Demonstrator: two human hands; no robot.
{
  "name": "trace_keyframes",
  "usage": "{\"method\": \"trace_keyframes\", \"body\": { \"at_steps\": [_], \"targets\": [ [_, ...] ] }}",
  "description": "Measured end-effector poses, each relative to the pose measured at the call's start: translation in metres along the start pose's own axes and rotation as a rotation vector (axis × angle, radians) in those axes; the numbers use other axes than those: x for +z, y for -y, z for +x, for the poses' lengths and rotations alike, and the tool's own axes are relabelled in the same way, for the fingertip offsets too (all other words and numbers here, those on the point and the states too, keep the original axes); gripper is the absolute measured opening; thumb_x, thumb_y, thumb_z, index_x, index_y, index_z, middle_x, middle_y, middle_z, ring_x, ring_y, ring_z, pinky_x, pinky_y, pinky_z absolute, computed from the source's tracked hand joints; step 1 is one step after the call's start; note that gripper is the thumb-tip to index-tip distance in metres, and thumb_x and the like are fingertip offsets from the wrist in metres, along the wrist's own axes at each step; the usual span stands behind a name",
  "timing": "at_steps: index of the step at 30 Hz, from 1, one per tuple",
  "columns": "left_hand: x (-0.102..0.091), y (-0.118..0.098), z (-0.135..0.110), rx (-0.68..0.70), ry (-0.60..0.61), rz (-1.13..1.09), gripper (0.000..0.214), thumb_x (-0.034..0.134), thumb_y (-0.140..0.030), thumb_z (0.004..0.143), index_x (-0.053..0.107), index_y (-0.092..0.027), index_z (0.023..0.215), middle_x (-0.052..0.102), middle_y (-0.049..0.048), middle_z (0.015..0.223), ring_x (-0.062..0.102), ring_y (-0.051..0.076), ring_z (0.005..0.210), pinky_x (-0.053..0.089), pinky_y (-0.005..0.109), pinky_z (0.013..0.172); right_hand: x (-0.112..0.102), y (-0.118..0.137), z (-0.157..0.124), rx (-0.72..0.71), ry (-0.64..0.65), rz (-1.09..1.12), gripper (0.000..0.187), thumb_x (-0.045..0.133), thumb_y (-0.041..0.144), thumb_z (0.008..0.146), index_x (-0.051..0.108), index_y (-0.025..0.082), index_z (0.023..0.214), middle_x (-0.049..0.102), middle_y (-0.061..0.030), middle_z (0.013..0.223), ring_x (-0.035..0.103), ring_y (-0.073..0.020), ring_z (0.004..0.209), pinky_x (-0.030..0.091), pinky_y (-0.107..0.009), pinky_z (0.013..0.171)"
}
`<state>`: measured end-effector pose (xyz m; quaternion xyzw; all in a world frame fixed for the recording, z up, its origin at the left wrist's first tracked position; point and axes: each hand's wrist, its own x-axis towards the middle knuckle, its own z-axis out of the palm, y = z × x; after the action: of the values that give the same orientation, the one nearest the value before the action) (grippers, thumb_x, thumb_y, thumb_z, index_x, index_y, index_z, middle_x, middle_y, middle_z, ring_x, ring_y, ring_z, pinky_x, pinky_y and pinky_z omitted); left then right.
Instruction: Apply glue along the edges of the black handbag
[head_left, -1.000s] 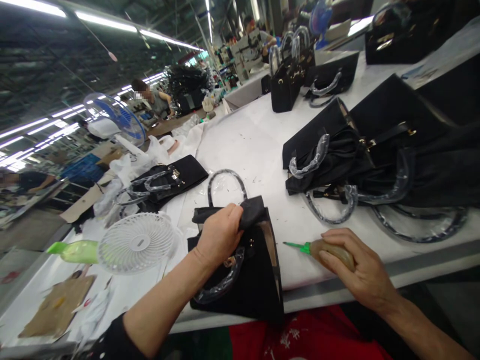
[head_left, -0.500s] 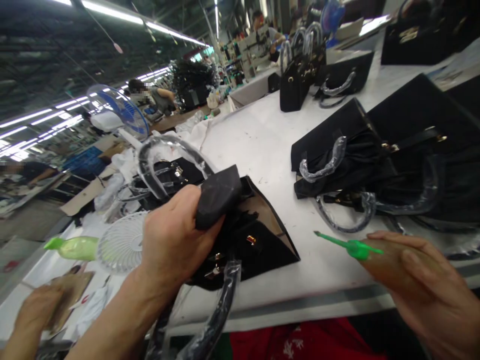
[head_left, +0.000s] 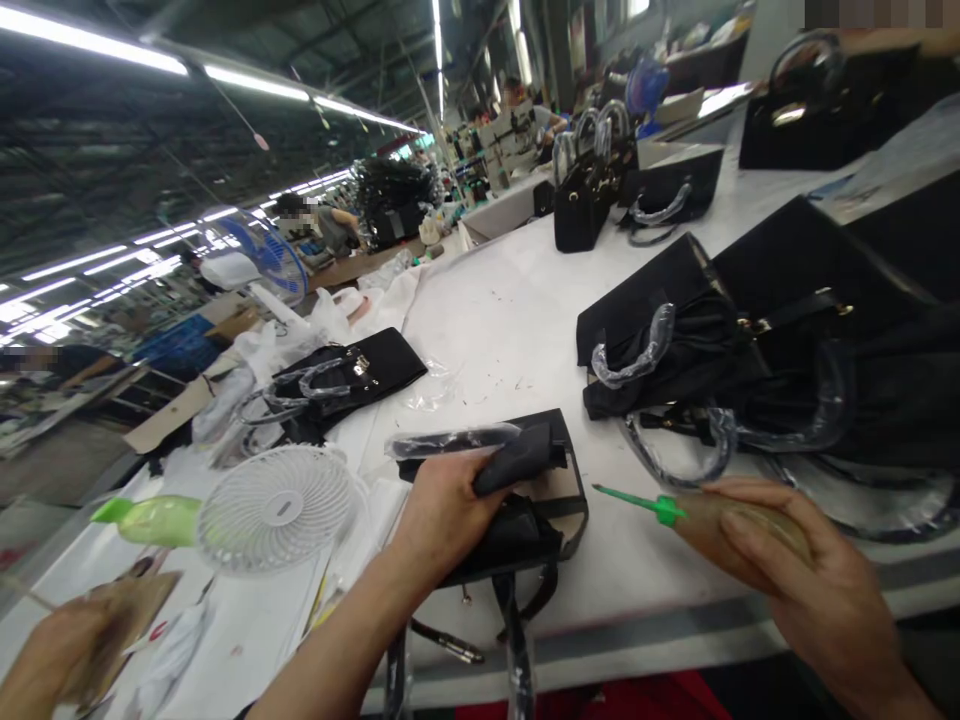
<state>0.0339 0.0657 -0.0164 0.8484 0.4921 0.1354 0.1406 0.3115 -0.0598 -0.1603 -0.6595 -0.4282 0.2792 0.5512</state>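
Note:
My left hand (head_left: pixel 450 510) is closed on a black flap or panel at the top of a black handbag (head_left: pixel 499 555). The bag lies tipped on the white table, its beige inside showing at the right end. Its plastic-wrapped handles (head_left: pixel 517 650) hang over the table's front edge, near a loose strap with a metal end. In my right hand (head_left: pixel 802 570) is an amber squeeze bottle (head_left: pixel 709 530) with a thin green nozzle (head_left: pixel 630 497). The nozzle points left toward the bag, apart from it.
Several black handbags (head_left: pixel 652 310) lie piled to the right; others (head_left: pixel 577 210) stand at the back. Another bag (head_left: pixel 382 365) lies at left, beside a small white fan (head_left: pixel 281 505) and a green bottle (head_left: pixel 161 520). Another person's hand (head_left: pixel 64 640) works on a brown piece at far left.
The bag has been lowered and turned on the table, its handles now toward the front edge. My left hand moved right and down with it. The bottle's nozzle shifted slightly left, toward the bag.

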Motion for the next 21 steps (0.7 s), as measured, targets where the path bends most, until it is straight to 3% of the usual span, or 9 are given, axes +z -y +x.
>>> {"method": "trace_keyframes", "body": {
  "at_steps": [4,11,15,21],
  "targets": [
    [-0.005,0.012,0.022,-0.124,-0.126,-0.028,0.005,0.07,-0.022,0.081,0.068,-0.018,0.08,0.069,0.0001,0.073,0.063,0.017,0.071,0.041,0.026,0.065,0.015,0.011,0.025,-0.116,0.052,-0.023,0.024,0.064,0.049,0.089,0.067,0.028,0.101,0.068,-0.0069,0.107,0.064,-0.0316,0.101,0.051,-0.053,0.09],
    [-0.003,0.033,0.051,-0.215,0.009,-0.183,0.013,0.069,-0.024,0.076,0.072,-0.02,0.088,0.069,-0.0004,0.076,0.063,0.018,0.075,0.044,0.027,0.068,0.033,0.031,0.063,-0.478,0.115,-0.192,0.015,0.063,0.036,0.094,0.062,0.025,0.104,0.064,-0.0063,0.102,0.063,-0.025,0.096,0.049,-0.039,0.084],
    [-0.001,0.036,0.048,-0.197,0.024,-0.188,0.006,0.066,-0.024,0.076,0.068,-0.019,0.079,0.065,-0.0008,0.071,0.06,0.017,0.072,0.042,0.025,0.064,0.039,0.029,0.08,-0.477,0.215,-0.228,0.014,0.061,0.037,0.095,0.06,0.025,0.103,0.063,-0.0042,0.102,0.062,-0.0224,0.094,0.047,-0.035,0.082],
    [-0.001,0.034,0.044,-0.165,0.012,-0.162,0.01,0.063,-0.022,0.079,0.07,-0.019,0.086,0.068,-0.0003,0.075,0.062,0.018,0.074,0.043,0.026,0.066,0.043,0.027,0.088,-0.411,0.34,-0.263,0.013,0.059,0.037,0.095,0.06,0.024,0.098,0.062,-0.0028,0.099,0.061,-0.0214,0.09,0.045,-0.035,0.08]
  ]
}}
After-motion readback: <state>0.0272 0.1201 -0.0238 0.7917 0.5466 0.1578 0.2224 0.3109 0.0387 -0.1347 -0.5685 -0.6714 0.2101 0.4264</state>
